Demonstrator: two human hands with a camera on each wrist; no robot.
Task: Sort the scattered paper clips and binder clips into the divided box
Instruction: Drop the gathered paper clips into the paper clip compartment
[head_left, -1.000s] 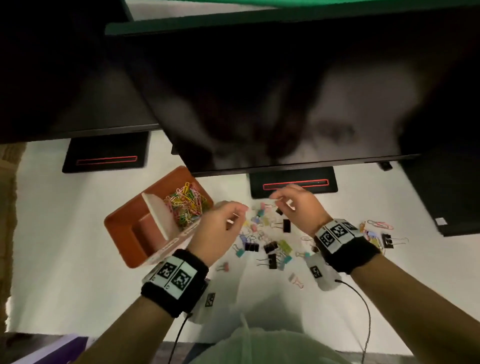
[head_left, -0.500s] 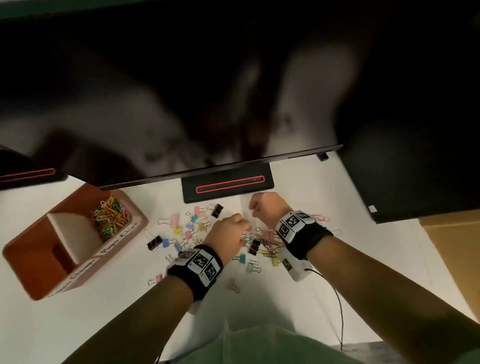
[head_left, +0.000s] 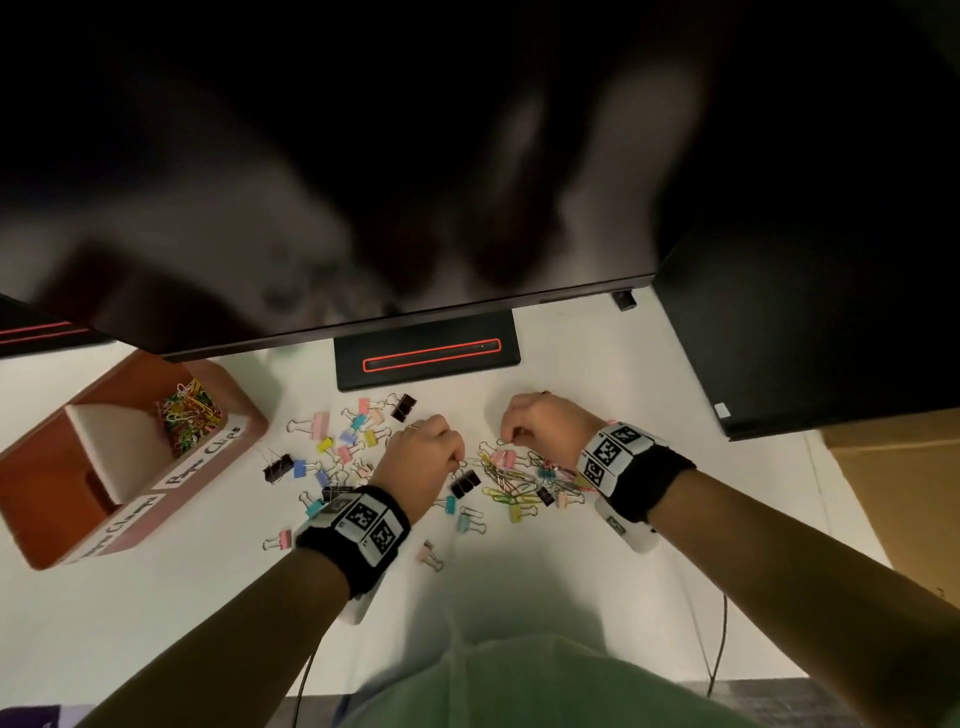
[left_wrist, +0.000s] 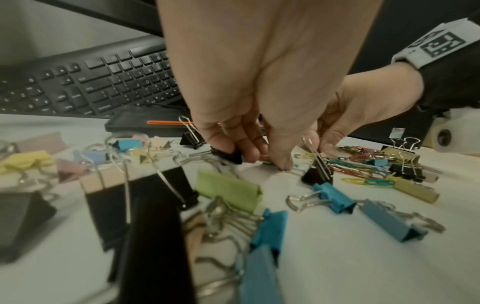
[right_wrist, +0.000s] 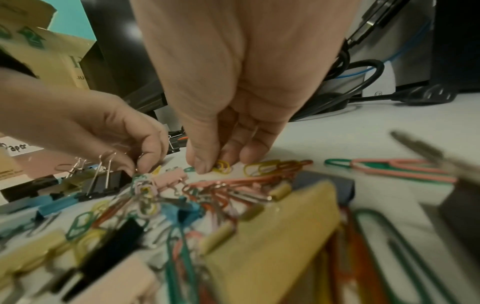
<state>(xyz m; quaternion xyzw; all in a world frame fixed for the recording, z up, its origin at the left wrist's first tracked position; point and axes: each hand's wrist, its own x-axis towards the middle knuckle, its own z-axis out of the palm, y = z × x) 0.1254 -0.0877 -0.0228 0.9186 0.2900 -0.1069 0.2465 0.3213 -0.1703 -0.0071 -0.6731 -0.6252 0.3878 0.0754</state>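
Note:
An orange divided box (head_left: 47, 499) stands at the left; its far compartment holds several coloured paper clips (head_left: 189, 418). Binder clips (head_left: 319, 425) and loose paper clips (head_left: 511, 475) lie scattered on the white desk. My left hand (head_left: 457, 461) is down at the pile's middle, thumb and forefinger meeting on a small paper clip (left_wrist: 269, 164) beside a black binder clip (left_wrist: 318, 174). My right hand (head_left: 505, 440) is just to the right, and its fingertips pinch yellow paper clips (right_wrist: 223, 166) against the desk. In the wrist views my left hand (left_wrist: 272, 163) and my right hand (right_wrist: 221, 164) both point down at the desk.
Dark monitors overhang the back of the desk, with a black stand base (head_left: 426, 356) just behind the clips. A keyboard (left_wrist: 91, 82) lies under the screens. A cardboard box (head_left: 893, 519) sits at the right edge. Cables (right_wrist: 363, 82) run at the rear right.
My left hand has come away from the orange box to the pile. Both hands have dropped onto the clips, fingertips closing on paper clips. The head view has swung right.

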